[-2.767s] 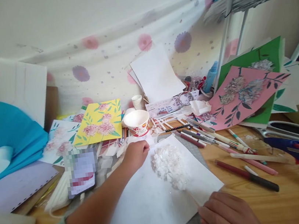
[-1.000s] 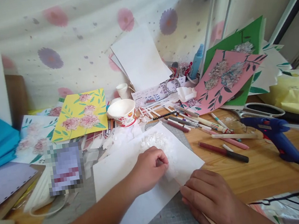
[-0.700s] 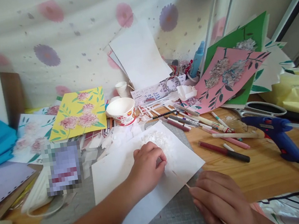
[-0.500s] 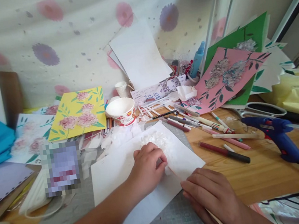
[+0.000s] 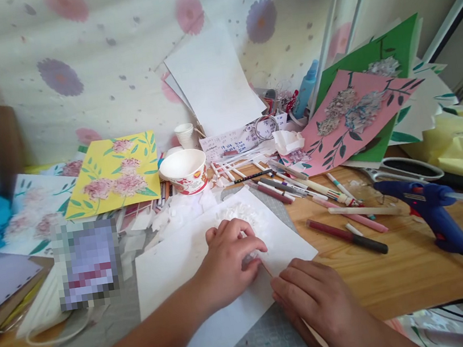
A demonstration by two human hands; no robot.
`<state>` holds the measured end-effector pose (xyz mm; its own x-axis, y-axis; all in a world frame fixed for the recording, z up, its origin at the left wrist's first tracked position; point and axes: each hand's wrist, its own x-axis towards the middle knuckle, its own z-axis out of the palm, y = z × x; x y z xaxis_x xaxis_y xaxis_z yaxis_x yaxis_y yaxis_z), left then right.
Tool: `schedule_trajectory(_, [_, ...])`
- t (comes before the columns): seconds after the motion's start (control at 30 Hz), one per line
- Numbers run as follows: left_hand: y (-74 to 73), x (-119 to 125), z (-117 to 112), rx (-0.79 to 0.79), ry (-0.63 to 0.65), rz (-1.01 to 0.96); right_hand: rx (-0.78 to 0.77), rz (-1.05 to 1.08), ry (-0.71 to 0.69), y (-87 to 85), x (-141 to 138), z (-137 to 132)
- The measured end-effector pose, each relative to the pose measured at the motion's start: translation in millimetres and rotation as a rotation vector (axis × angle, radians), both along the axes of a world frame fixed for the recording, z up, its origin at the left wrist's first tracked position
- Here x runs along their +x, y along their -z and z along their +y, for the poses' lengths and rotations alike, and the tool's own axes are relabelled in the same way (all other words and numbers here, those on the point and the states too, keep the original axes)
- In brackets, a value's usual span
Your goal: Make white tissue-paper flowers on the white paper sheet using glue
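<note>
My left hand [image 5: 229, 263] rests over the white paper sheet [image 5: 177, 279], thumb and index finger curled round a small piece of white paper [image 5: 249, 257]. Beneath and beyond its fingers, a cluster of white paper petals [image 5: 241, 213] sits on the sheet, partly hidden. My right hand [image 5: 313, 297] is closed on a thin wooden stick [image 5: 316, 334], whose far tip reaches the left thumb and fingertip. The stick's middle is covered by the right fingers.
A blue glue gun [image 5: 426, 209] and scissors [image 5: 412, 168] lie at right. Several pens [image 5: 343, 235] spread behind my right hand. A paper bowl [image 5: 183, 169] stands behind the sheet. Yellow [image 5: 113, 173] and pink [image 5: 356, 115] flower pictures flank it. A grey cutting mat [image 5: 263, 335] lies underneath.
The left index finger has lifted and straightened away from the thumb, showing the white piece between them. My right hand has shifted slightly left and up with the stick. The view has turned slightly.
</note>
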<state>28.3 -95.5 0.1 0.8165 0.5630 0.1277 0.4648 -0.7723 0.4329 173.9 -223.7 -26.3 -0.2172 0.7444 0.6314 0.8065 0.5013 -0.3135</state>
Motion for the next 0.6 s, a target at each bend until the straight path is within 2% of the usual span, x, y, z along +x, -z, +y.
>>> schedule_trajectory(0.17, [-0.5, 0, 0, 0.065, 0.000, 0.014, 0.003, -0.017, 0.009, 0.9, 2, -1])
schedule_trajectory(0.37, [2.7, -3, 2, 0.084, -0.008, 0.013, 0.194, 0.029, 0.060, -1.1, 6, -11])
schedule_trajectory(0.6, [1.8, -6, 2, 0.047, -0.023, 0.002, 0.095, -0.009, 0.037, -1.7, 4, -8])
